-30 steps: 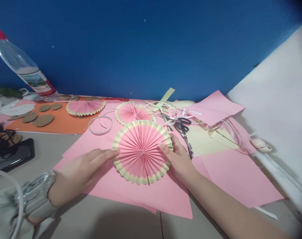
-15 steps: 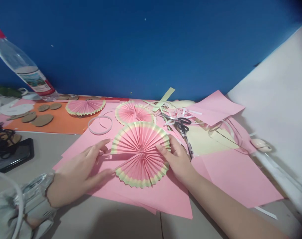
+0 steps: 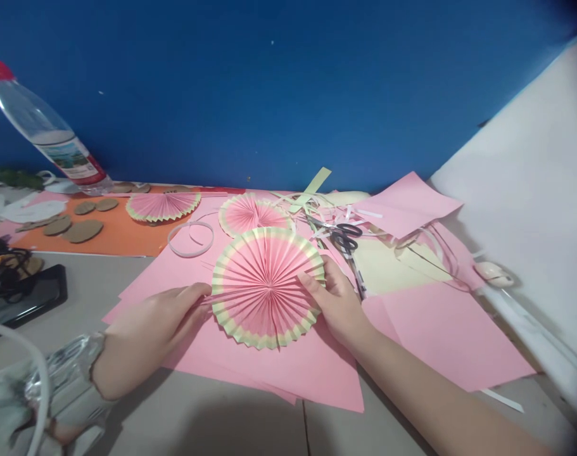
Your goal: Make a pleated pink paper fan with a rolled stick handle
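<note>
A round pleated paper fan [image 3: 264, 310], pink with a yellow-green rim, is spread into a full disc between my hands. My left hand [image 3: 169, 326] pinches its left edge, where the two ends of the folds meet. On the right edge, my right hand [image 3: 336, 301] grips the pleats with the thumb on top and the fingers underneath. Pink paper sheets [image 3: 317, 373] lie under the fan. Just behind it rests another pleated pink fan [image 3: 240, 212], and a half-round one [image 3: 163, 206] sits farther left.
Scissors [image 3: 348, 237] lie among paper strips behind my right hand. A roll of clear tape [image 3: 190, 253], cardboard discs [image 3: 83, 231] and a phone [image 3: 36, 294] are on the left. A tall bottle [image 3: 64, 152] stands by the blue wall; a mouse [image 3: 494, 274] is at right.
My left hand has closed its fingers and brought the fan's two loose edges together at the left. The open gap there has shut, making a full circle. My right hand keeps its grip.
</note>
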The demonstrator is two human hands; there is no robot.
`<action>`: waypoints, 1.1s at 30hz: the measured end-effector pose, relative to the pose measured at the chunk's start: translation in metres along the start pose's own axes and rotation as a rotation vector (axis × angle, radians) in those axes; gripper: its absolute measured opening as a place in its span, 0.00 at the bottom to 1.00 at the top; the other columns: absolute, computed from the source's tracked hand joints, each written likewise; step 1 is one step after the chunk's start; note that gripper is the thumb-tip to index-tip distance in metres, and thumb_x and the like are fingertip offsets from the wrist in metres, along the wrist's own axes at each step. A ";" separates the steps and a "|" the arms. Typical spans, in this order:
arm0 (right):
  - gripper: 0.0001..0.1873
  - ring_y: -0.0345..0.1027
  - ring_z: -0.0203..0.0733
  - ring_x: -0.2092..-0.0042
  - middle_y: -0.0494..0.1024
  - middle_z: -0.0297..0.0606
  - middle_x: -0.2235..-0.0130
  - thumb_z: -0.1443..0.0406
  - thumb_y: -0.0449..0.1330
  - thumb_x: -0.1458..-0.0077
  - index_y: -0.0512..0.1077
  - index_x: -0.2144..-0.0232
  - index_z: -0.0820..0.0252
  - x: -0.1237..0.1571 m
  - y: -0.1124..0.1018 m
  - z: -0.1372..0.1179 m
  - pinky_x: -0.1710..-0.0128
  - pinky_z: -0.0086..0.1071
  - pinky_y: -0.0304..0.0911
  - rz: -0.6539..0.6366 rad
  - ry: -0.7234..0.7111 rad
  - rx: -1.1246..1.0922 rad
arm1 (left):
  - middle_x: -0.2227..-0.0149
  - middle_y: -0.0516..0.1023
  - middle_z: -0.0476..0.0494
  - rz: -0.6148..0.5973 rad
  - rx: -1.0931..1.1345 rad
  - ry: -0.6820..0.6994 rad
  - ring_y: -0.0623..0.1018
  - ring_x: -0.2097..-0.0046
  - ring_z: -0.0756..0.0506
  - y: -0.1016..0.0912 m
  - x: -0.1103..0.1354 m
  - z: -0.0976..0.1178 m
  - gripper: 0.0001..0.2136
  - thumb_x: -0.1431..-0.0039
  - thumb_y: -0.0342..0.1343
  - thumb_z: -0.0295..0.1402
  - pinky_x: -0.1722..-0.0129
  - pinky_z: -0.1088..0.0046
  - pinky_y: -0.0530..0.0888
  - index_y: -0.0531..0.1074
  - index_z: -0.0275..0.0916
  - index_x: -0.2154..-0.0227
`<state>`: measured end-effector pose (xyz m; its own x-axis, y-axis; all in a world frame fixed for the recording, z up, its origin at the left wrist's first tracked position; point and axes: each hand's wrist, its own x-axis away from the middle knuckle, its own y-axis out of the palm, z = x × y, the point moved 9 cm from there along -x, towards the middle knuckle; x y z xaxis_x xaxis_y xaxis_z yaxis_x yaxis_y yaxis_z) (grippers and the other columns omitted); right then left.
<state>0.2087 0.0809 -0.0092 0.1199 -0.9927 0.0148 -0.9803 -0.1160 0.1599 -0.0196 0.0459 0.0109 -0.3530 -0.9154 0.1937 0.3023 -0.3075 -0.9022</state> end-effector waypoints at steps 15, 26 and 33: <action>0.12 0.72 0.37 0.64 0.76 0.33 0.63 0.57 0.61 0.46 0.67 0.62 0.55 -0.001 0.000 -0.003 0.65 0.31 0.69 0.023 -0.001 0.058 | 0.52 0.76 0.45 0.100 -0.006 0.152 0.75 0.51 0.44 -0.015 0.006 0.010 0.17 0.35 0.42 0.45 0.49 0.72 0.70 0.68 0.43 0.52; 0.13 0.69 0.36 0.68 0.75 0.31 0.67 0.55 0.61 0.46 0.67 0.62 0.53 0.001 0.000 -0.003 0.68 0.30 0.66 0.001 0.002 0.111 | 0.53 0.78 0.42 0.143 -0.160 0.262 0.78 0.54 0.42 -0.011 0.003 0.004 0.16 0.36 0.42 0.36 0.55 0.68 0.74 0.69 0.40 0.51; 0.13 0.67 0.38 0.65 0.74 0.34 0.65 0.52 0.55 0.42 0.68 0.64 0.54 0.001 -0.005 -0.005 0.65 0.32 0.65 0.044 -0.009 0.166 | 0.51 0.76 0.42 0.147 -0.202 0.259 0.76 0.50 0.42 -0.012 0.003 0.000 0.16 0.36 0.39 0.31 0.51 0.68 0.72 0.67 0.41 0.50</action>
<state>0.2141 0.0803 -0.0048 0.0751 -0.9971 0.0094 -0.9972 -0.0752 -0.0061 -0.0242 0.0471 0.0223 -0.5390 -0.8420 -0.0246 0.1946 -0.0961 -0.9762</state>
